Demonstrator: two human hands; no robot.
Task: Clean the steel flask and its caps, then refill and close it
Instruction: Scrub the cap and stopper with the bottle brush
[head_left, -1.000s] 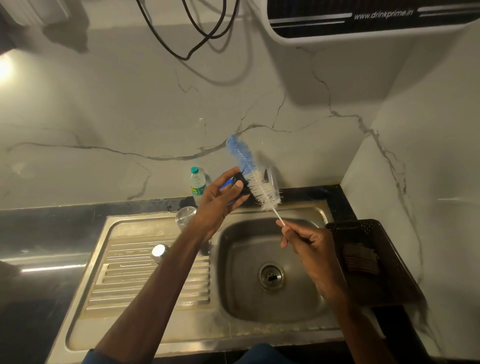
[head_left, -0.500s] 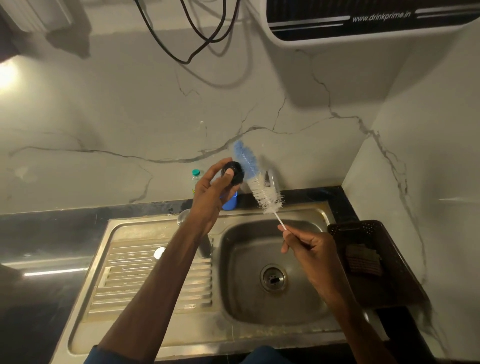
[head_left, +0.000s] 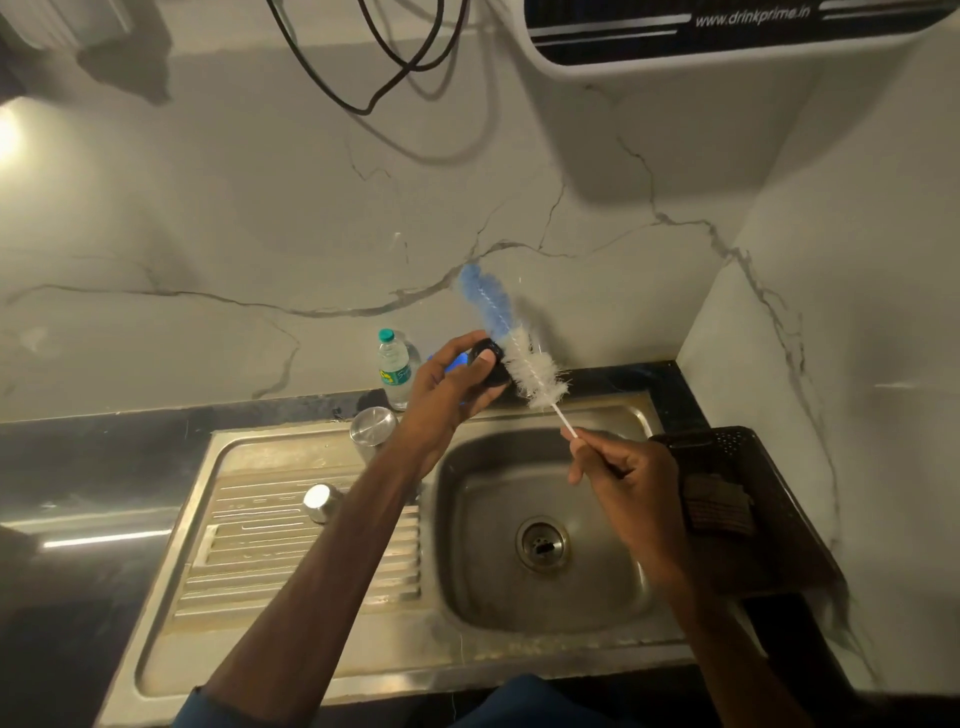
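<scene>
**Black cap under the brush, above the back of the sink**

Black plastic is what the left hand (head_left: 447, 384) grips: the flask's inner cap (head_left: 488, 361), pinched between thumb and curled fingers above the back rim of the sink (head_left: 478, 519). The right hand (head_left: 623, 467), over the sink's right half, is closed round the thin white handle of a bottle brush (head_left: 519, 358). The brush's white bristles press against the cap and its blue tip points up toward the wall. The step in hand looks like scrubbing that cap.

Just left of the sink, on the drainboard, the steel flask (head_left: 371, 428) stands upright. The steel outer cap (head_left: 322, 501) sits on the drainboard too, a little nearer the person. A plastic water bottle (head_left: 394, 371) stands behind the flask, on the dark surface (head_left: 78, 457). Right of the sink sits a dark basket (head_left: 753, 467) with a scrub pad (head_left: 719, 509) in it.

Likely troubles:

- The cap is small and probably wet, and only a pinch holds it. A hard stroke could knock it loose into the sink, toward the drain.
- The brush is held far down its handle, so the wire may flex and the bristles skid off the cap.
- Springing bristles could flick water at the wall.
- The left forearm passes close beside the flask, and a careless swing could tip it.
</scene>
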